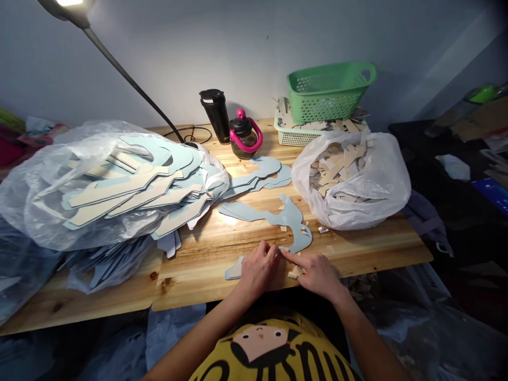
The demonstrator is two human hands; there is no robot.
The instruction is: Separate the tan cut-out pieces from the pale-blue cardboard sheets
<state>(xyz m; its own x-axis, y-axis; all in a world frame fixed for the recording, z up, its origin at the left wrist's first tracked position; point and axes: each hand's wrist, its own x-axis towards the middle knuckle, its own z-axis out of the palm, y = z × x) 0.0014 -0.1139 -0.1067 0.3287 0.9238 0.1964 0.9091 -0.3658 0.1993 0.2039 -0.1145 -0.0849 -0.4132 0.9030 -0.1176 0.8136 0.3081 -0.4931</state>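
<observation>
Head view shows left hand (260,266) and right hand (315,272) pinching one blue cardboard piece (235,270) together at the table's (369,246) front edge, fingers closed on it.

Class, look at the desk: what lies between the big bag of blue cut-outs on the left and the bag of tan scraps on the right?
In the head view, loose blue cut-outs lie on the bare wooden table between the left bag and the right bag.
</observation>
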